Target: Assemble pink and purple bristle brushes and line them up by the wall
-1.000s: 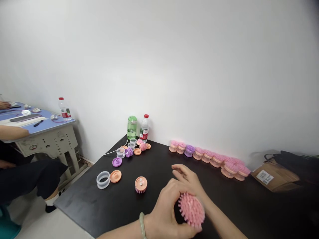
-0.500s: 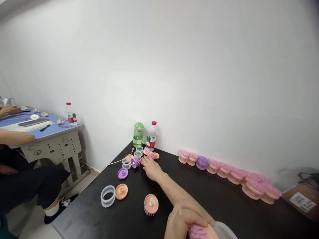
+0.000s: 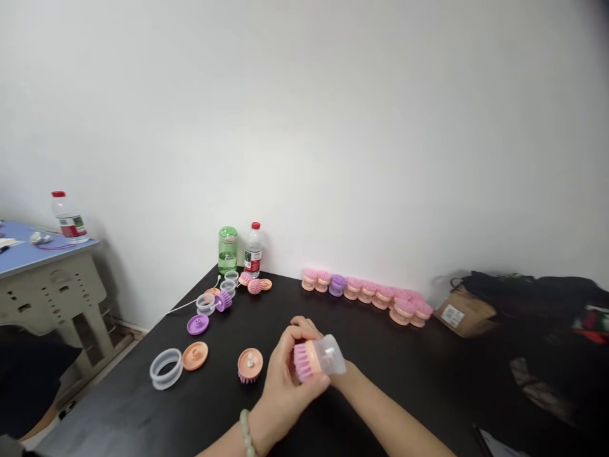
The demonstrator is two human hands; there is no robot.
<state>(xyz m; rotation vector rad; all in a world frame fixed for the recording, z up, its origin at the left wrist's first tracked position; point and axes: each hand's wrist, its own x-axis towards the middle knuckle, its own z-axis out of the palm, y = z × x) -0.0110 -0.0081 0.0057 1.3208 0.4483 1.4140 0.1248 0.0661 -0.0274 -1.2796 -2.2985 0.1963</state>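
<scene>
My left hand (image 3: 280, 387), a beaded bracelet at its wrist, is closed around a scalp brush (image 3: 309, 360) with pink bristles, a peach base and a translucent ring on its end. The brush is tilted sideways, bristles to the left. Right behind it is my right hand (image 3: 309, 325), its fingers curled and mostly hidden; what they hold cannot be seen. Nearby on the black table lies an upturned peach brush head (image 3: 250, 364) with purple bristles. Farther left are a peach disc (image 3: 195, 356), a translucent ring (image 3: 166, 369) and a purple disc (image 3: 198, 324).
A row of brushes (image 3: 366, 292), pink with one purple, stands along the wall. At the far corner are a green bottle (image 3: 228, 250), a water bottle (image 3: 253, 251) and several loose parts. A brown bag (image 3: 466, 311) and dark cloth (image 3: 533, 330) lie on the right.
My right hand has come back from the parts at the far corner to behind the brush. My left hand has raised the brush into fuller view. The view has swung right.
</scene>
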